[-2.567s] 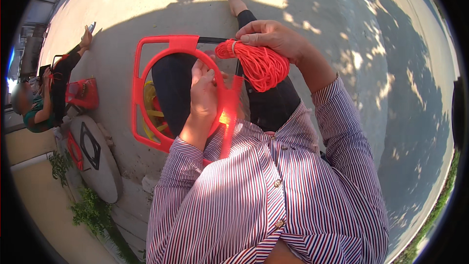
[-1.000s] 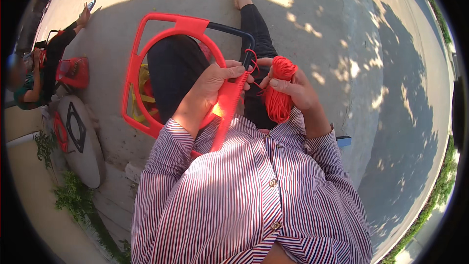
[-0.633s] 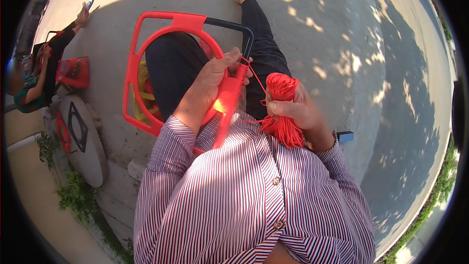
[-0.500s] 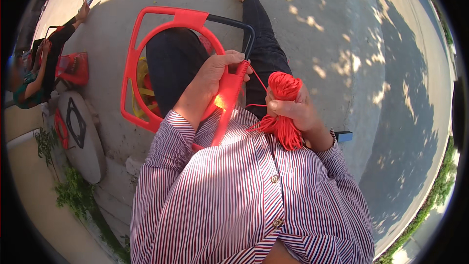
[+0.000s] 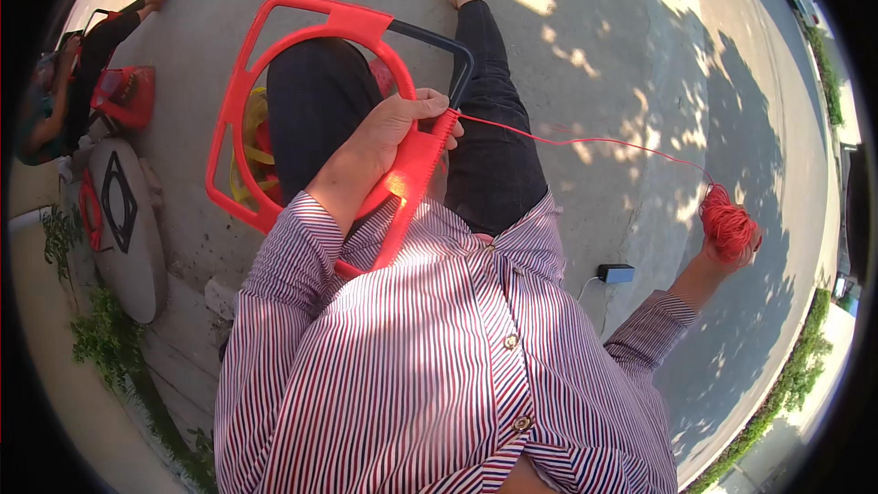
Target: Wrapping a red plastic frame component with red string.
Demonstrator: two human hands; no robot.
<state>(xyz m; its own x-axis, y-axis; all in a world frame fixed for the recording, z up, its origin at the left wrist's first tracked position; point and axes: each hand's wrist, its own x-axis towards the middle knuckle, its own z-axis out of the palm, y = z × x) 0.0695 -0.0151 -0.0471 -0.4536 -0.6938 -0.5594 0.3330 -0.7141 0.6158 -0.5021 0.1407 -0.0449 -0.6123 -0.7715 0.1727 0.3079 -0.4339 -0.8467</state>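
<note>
A red frame (image 5: 358,24) with a ring inside it lies over my raised left knee, which shows through the ring. One corner bar (image 5: 467,59) is bare black; red cord is coiled tightly along the side below it. My left hand (image 5: 380,133) is closed on that side, its thumb near the end of the coils. From there a red cord (image 5: 594,140) runs out to the right, slightly slack. Far to the right, my right hand (image 5: 715,261) is closed round a bundle of red cord (image 5: 729,221); its fingers are partly hidden.
A small blue and black box (image 5: 615,273) with a cable sits on the ground to the right. To the left, a grey slab (image 5: 142,265) bears a black frame (image 5: 119,201) and a red one. Behind it are a red bag (image 5: 130,96) and another person (image 5: 87,78).
My right hand has swung far out to the right with the bundle, drawing the cord into a long line. My left hand still grips the frame, which has shifted slightly left.
</note>
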